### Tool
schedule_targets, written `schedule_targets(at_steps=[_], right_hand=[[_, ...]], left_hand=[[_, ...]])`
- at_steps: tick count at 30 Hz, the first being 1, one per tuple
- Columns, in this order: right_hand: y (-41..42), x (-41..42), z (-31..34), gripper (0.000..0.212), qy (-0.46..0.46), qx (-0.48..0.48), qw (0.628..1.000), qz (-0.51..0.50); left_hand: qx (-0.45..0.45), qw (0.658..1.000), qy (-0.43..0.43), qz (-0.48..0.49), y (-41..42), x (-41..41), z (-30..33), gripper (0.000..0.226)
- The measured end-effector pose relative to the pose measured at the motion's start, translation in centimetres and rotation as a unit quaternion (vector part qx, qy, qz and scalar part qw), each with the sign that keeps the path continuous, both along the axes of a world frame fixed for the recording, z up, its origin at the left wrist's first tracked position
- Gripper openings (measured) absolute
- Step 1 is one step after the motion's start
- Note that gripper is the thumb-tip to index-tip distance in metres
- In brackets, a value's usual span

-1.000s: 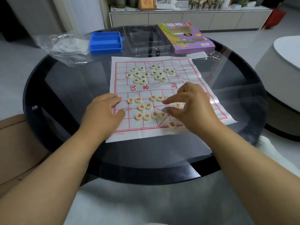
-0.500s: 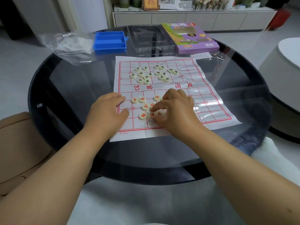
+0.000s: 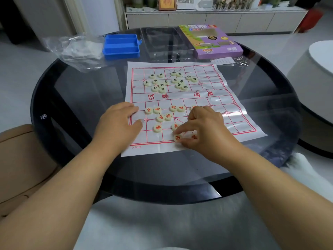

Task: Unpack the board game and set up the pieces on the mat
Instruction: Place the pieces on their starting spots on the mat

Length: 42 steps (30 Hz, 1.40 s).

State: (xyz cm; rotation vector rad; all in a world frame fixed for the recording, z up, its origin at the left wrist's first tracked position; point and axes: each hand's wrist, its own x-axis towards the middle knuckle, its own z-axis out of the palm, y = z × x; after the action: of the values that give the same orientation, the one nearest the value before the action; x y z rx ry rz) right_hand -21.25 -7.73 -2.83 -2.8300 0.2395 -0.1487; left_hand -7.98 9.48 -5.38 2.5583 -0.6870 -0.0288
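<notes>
Round, dark and made of glass, the surface (image 3: 75,109) carries a white plastic mat with a red printed grid (image 3: 225,98). The right hand (image 3: 203,130) has moved from the loose group of red-lettered cream round pieces (image 3: 163,117) toward the near edge of the mat. It now pinches 1 red-lettered round piece (image 3: 177,137) between thumb and index finger, on the bottom grid line. I judge this is the first row being filled, so most of the setup is not yet done. The left hand (image 3: 119,123) rests on the mat's left margin as before, fingers loosely bent, holding nothing. The black-lettered cream round pieces (image 3: 169,82) lie unsorted on the far half. The right hand covers some red pieces, so I cannot count them. The characters are too small to read surely.
</notes>
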Motion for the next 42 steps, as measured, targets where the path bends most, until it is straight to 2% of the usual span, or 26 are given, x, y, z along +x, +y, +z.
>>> schedule_targets(at_steps=[5,8,10,16,21,26,33,42], right_hand=[[0.0,0.0,0.2,0.037,-0.003,0.008,1.0,0.004],[0.9,1.0,0.4,0.037,-0.084,0.037,0.995,-0.026],[1.9,2.3,0.2,0.038,-0.114,0.019,0.992,-0.052],[3.3,4.1,-0.8,0.039,-0.055,-0.032,0.996,-0.06],[3.3,4.1,-0.9,0.034,-0.049,-0.023,0.997,-0.055],[2.5,3.3,-0.3,0.034,-0.088,0.018,0.995,-0.052],[2.4,1.6,-0.2,0.032,-0.036,0.013,0.999,0.0],[2.6,1.4,-0.3,0.03,-0.019,0.008,1.0,0.017]], left_hand=[[0.003,1.0,-0.001,-0.002,0.0,0.1,0.0,0.049],[0.001,1.0,-0.003,-0.003,0.0,0.1,0.0,0.048],[-0.004,1.0,-0.003,-0.003,0.0,0.1,0.0,0.048],[-0.011,1.0,-0.005,-0.004,0.1,0.1,-0.1,0.048],[-0.007,1.0,-0.002,-0.003,0.1,0.1,-0.1,0.048],[-0.007,1.0,-0.003,-0.005,0.1,0.2,0.0,0.048],[-0.008,1.0,-0.003,-0.005,0.1,0.1,0.0,0.047],[-0.01,1.0,0.001,-0.004,0.1,0.2,-0.1,0.048]])
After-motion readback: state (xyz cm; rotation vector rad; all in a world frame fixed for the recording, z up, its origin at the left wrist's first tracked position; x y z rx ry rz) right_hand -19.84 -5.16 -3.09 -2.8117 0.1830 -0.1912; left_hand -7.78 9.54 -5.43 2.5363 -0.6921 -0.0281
